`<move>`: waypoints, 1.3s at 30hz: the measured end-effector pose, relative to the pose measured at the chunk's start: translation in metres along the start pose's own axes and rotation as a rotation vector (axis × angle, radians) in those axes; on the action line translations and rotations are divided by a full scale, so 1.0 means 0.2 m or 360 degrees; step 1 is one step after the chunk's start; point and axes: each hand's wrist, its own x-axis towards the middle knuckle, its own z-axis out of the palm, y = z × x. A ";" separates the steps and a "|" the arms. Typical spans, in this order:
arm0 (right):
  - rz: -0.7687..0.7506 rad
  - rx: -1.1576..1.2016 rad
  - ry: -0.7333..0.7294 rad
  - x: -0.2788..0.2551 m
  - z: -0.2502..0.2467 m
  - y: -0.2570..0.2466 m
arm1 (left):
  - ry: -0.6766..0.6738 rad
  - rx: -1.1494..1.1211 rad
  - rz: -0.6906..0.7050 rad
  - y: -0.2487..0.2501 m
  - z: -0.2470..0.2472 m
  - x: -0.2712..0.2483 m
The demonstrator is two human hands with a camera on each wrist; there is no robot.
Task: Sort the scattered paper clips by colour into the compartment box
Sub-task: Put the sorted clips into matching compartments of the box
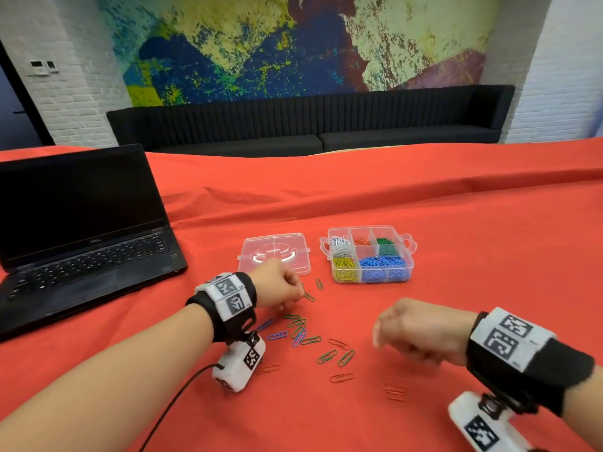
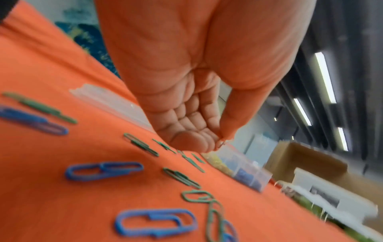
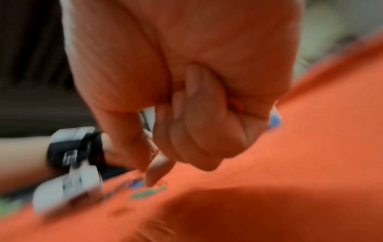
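Sorting mostly done: box compartments already hold white, red, green, yellow and blue clips, with a dozen-odd green, blue and red clips left on cloth. Left hand curled, pinching something thin, likely one clip. Right hand curled, blurred; contents unclear.

Loose green, blue, red clips scattered on cloth nr open, part-filled compartment box.

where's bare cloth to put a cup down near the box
Free: the cloth right of the box, and the stretch behind the box and lid. The narrow strip between lid and box is bare too. Crowded: in front, loose clips lie between both hands.
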 end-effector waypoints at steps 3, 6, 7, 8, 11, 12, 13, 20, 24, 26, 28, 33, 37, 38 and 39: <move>-0.0193 -0.0917 -0.0012 -0.07 0.04 0.02 | -0.0024 -0.0694 -0.0090 -0.02 0.01 -0.07; -0.0259 -0.1264 0.0031 -0.11 0.09 0.01 | -0.0050 -0.1280 -0.0111 -0.01 0.02 -0.15; -0.0287 -0.1318 0.0044 -0.11 0.10 0.00 | -0.0080 -0.1403 -0.0115 -0.01 0.02 -0.17; -0.0308 -0.1339 0.0042 -0.11 0.11 0.00 | -0.0117 -0.1497 -0.0124 0.00 0.01 -0.20; -0.0219 -0.1131 -0.0068 -0.07 0.12 0.02 | -0.0261 -0.1686 -0.0199 0.01 -0.02 -0.28; -0.0145 -0.0865 -0.0152 -0.06 0.11 0.02 | -0.0322 -0.1735 -0.0233 0.02 -0.04 -0.31; -0.0051 -0.0446 -0.0253 -0.05 0.10 0.01 | -0.0364 -0.1758 -0.0269 0.02 -0.06 -0.33; 0.0105 0.1118 -0.0313 0.06 0.03 -0.07 | -0.0252 0.0371 -0.0003 -0.02 -0.02 -0.45; -0.0130 -0.0214 0.0183 0.13 0.12 -0.13 | -0.0272 0.1023 0.0043 -0.05 0.03 -0.48; -0.0309 -0.0804 0.0273 0.17 0.16 -0.16 | -0.0295 0.1049 0.0022 -0.05 0.03 -0.48; -0.0353 -0.1124 0.0302 0.21 0.20 -0.18 | -0.0346 0.1018 0.0002 -0.06 0.02 -0.47; -0.0277 -0.1333 0.0343 0.25 0.20 -0.16 | -0.0388 0.0000 -0.0301 -0.07 -0.02 -0.48; -0.0036 -0.0543 0.0095 0.21 0.10 -0.09 | -0.0449 -0.1341 -0.0494 -0.07 -0.08 -0.49; 0.0062 -0.0041 -0.0026 0.20 0.08 -0.07 | -0.0435 -0.1474 -0.0466 -0.07 -0.08 -0.48; 0.0157 0.0487 -0.0156 0.19 0.05 -0.06 | -0.0417 -0.1553 -0.0454 -0.06 -0.07 -0.47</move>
